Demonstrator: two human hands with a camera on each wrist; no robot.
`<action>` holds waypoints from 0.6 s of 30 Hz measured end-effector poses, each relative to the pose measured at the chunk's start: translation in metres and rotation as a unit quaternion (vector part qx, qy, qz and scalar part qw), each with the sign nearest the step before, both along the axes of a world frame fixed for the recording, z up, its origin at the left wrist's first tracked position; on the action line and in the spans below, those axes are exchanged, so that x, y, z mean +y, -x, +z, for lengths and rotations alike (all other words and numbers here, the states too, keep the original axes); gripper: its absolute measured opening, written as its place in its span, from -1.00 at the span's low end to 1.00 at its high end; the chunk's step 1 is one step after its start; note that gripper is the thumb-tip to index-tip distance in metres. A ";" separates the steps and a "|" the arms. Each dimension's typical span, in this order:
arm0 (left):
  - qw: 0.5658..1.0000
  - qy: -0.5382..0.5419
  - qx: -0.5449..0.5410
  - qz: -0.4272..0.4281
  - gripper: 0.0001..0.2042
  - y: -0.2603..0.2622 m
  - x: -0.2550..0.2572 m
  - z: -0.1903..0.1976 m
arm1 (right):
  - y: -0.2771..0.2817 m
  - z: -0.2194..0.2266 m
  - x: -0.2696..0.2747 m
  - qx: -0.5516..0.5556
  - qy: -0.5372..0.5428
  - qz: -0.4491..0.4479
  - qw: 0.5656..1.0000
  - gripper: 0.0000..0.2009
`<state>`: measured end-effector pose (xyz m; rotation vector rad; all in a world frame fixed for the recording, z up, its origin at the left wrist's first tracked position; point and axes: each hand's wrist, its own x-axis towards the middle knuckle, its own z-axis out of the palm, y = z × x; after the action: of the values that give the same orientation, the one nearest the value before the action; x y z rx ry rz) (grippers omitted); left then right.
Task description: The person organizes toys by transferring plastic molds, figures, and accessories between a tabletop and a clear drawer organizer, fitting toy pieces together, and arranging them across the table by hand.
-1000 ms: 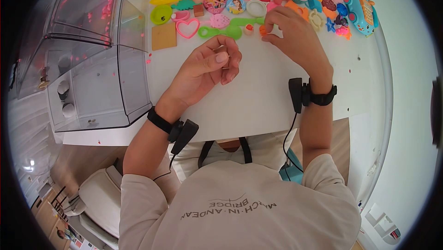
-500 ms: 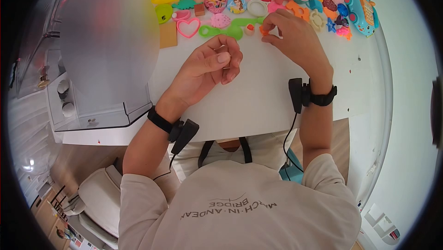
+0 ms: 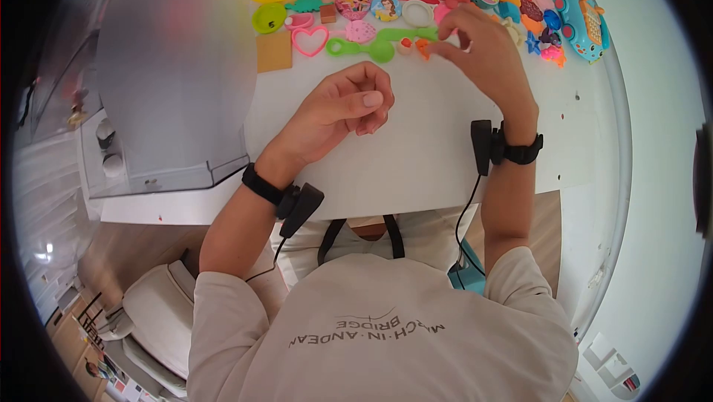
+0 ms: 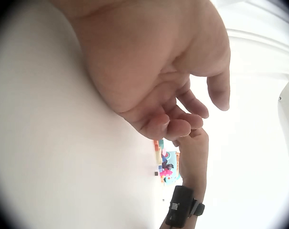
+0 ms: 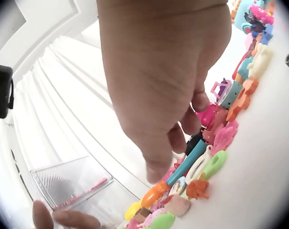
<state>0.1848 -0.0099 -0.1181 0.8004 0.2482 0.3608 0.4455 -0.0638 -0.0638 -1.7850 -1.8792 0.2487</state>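
Note:
My right hand (image 3: 483,57) hovers by the front row of toys, thumb and fingers apart with nothing between them. Just left of its thumb, a small orange toy figure (image 3: 422,48) stands on the white table (image 3: 423,149). A small round toy with a red top (image 3: 405,45) is beside the figure, next to a green toy spoon (image 3: 360,48). In the right wrist view the orange figure (image 5: 197,187) sits below the fingertips. My left hand (image 3: 345,105) rests nearer the body, palm turned inward. Its fingers curl loosely and hold nothing in the left wrist view.
Rows of colourful toys line the table's far side, with a pink heart frame (image 3: 310,41), a tan square (image 3: 274,51) and a blue toy phone (image 3: 583,23) at the right. A clear plastic bin (image 3: 226,168) stands at the left, partly hidden by a grey blurred oval.
My right hand has let go of the orange figure and drawn away to the right, its fingers spreading. My left hand keeps its loose curl. The head view has shifted slightly.

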 end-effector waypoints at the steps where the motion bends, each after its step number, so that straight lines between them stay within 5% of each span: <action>1: 1.000 -0.021 0.010 -0.014 -0.70 0.003 0.000 0.000 | -0.002 0.005 0.001 0.020 -0.013 -0.022 0.999 -0.81; 4: 0.999 -0.037 0.007 -0.010 -0.70 0.013 -0.005 0.005 | -0.009 -0.012 0.000 0.165 -0.115 -0.103 0.974 -0.79; 7: 0.998 -0.063 0.007 0.013 -0.67 0.034 -0.013 0.009 | -0.022 -0.034 -0.008 0.198 -0.161 -0.146 0.956 -0.77; 13: 0.977 -0.047 -0.206 0.038 -0.54 0.079 -0.023 0.010 | -0.023 -0.053 -0.012 0.253 -0.205 -0.137 0.936 -0.78; 18: 0.970 -0.057 -0.232 0.035 -0.40 0.093 -0.030 0.009 | -0.015 -0.044 -0.005 0.301 -0.237 -0.105 0.918 -0.81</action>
<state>0.0913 -0.0395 -0.1093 0.7976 -0.1848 0.6209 0.4608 -0.0689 -0.1082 -1.3537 -1.1754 0.2091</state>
